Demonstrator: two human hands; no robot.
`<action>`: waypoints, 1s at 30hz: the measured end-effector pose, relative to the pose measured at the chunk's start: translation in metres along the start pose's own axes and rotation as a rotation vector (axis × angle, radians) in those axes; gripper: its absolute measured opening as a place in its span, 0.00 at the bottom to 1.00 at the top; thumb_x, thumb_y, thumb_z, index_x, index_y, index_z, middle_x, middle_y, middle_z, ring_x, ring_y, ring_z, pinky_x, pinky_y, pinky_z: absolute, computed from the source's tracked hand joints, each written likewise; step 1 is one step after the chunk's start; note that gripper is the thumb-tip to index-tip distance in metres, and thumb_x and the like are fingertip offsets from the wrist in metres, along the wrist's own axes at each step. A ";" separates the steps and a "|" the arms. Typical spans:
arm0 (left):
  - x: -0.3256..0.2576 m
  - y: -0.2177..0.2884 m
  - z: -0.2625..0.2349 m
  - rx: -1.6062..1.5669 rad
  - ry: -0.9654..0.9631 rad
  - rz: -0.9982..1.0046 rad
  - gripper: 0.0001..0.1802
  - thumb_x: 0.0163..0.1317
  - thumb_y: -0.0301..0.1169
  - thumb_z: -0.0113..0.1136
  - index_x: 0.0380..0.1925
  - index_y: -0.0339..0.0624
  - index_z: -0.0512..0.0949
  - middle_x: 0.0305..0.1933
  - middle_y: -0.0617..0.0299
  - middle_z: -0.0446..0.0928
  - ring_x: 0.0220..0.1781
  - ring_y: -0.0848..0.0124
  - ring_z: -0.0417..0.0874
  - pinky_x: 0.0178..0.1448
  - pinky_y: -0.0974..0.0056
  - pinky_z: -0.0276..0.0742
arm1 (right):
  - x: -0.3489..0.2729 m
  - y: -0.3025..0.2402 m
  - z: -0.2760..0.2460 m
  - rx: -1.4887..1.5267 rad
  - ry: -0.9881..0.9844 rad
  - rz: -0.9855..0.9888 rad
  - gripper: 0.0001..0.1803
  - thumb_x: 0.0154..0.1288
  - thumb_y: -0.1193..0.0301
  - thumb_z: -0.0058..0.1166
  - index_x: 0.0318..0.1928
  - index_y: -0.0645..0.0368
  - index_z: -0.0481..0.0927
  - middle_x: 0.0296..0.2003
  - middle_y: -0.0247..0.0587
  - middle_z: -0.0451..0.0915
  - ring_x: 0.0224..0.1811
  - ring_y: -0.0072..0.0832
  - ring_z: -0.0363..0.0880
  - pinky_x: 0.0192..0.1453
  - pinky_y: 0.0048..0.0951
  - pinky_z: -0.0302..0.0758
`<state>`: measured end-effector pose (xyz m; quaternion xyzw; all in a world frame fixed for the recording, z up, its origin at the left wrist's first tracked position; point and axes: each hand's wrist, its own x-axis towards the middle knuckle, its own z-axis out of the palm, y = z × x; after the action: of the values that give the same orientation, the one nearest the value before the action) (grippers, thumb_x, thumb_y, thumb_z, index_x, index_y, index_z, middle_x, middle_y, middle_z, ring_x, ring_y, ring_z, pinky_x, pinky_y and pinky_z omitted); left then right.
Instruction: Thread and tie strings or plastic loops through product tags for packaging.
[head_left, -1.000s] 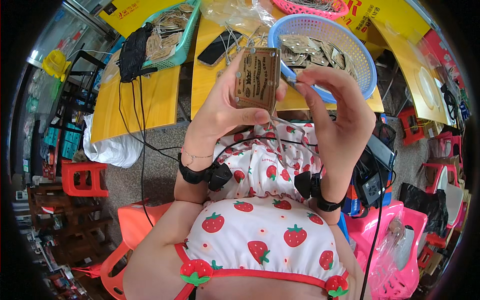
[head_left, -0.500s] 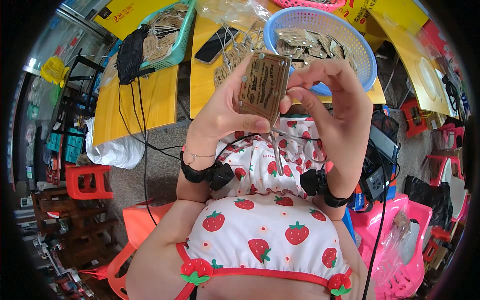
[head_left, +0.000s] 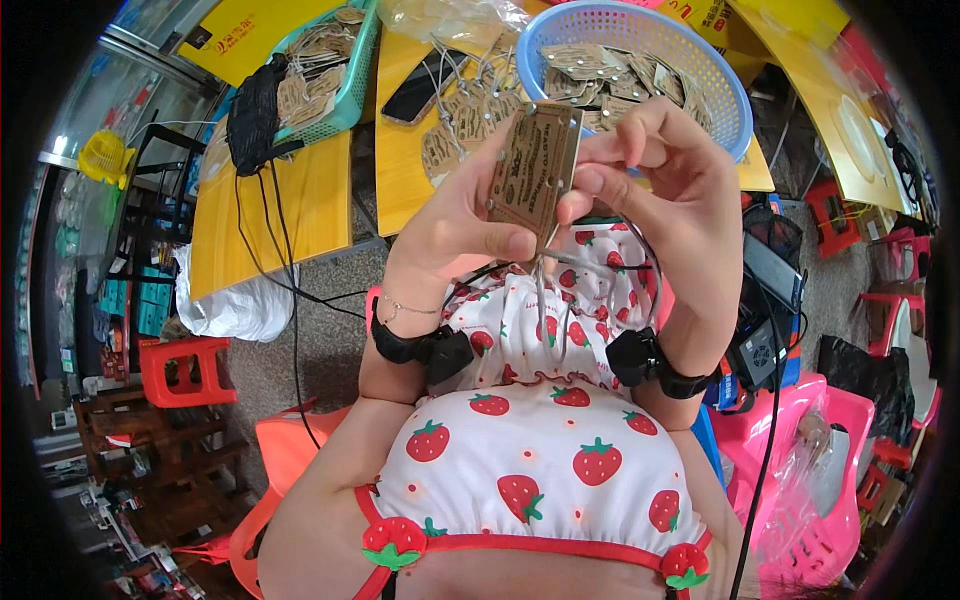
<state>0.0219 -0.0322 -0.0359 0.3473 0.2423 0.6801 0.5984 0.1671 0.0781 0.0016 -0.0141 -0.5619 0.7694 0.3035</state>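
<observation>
My left hand (head_left: 452, 228) is closed around a small stack of brown cardboard tags (head_left: 535, 170), its thumb across the lower front. Grey cords (head_left: 545, 300) hang from the stack's bottom, over my lap. At the stack's right edge, the thumb and fingers of my right hand (head_left: 675, 180) are pinched together on what looks like a grey cord; its tip is hidden between them. One cord loop curves below that hand. Beyond my hands, more tags with cords (head_left: 465, 125) lie on the yellow table (head_left: 272, 225).
A blue basket (head_left: 738, 110) of tags stands at the far right, and a green basket (head_left: 355, 95) of tags at the far left. Between them lie a black phone (head_left: 425, 88) and clear plastic wrap (head_left: 455, 18). Black cables (head_left: 293, 290) run from a black pouch (head_left: 256, 115) towards my left wrist.
The stack is still in my left hand and has turned slightly. My right fingers have shifted a little, and the cord loop has risen nearer my right hand. The hanging cords have spread.
</observation>
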 end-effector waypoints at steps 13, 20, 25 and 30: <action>0.004 0.001 0.001 0.236 0.085 0.027 0.52 0.44 0.22 0.73 0.67 0.41 0.51 0.49 0.57 0.74 0.47 0.71 0.79 0.43 0.68 0.79 | -0.011 -0.003 0.006 -0.765 0.179 -0.231 0.06 0.54 0.84 0.57 0.34 0.68 0.80 0.24 0.41 0.81 0.29 0.21 0.81 0.35 0.22 0.76; 0.010 0.000 -0.003 0.339 0.051 0.054 0.47 0.46 0.20 0.71 0.65 0.42 0.53 0.46 0.56 0.76 0.45 0.71 0.80 0.44 0.68 0.78 | -0.003 -0.004 -0.017 -0.828 0.134 -0.380 0.06 0.58 0.80 0.56 0.37 0.68 0.80 0.28 0.40 0.80 0.32 0.22 0.78 0.39 0.19 0.72; 0.009 0.010 -0.013 0.593 -0.023 -0.222 0.48 0.40 0.17 0.71 0.63 0.42 0.57 0.45 0.56 0.76 0.46 0.69 0.79 0.50 0.67 0.74 | -0.017 -0.032 -0.068 -0.131 0.459 -0.568 0.12 0.69 0.75 0.47 0.46 0.74 0.73 0.38 0.49 0.79 0.38 0.32 0.81 0.46 0.24 0.78; 0.004 0.011 -0.021 0.590 -0.151 -0.294 0.46 0.41 0.17 0.70 0.62 0.40 0.58 0.43 0.56 0.77 0.45 0.69 0.79 0.49 0.66 0.75 | -0.015 -0.037 -0.066 -0.174 0.854 -0.825 0.14 0.70 0.77 0.44 0.45 0.81 0.70 0.44 0.60 0.76 0.49 0.40 0.78 0.56 0.30 0.79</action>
<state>-0.0020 -0.0285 -0.0404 0.5161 0.4310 0.4595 0.5803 0.2198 0.1343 0.0046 -0.1276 -0.4102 0.4652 0.7739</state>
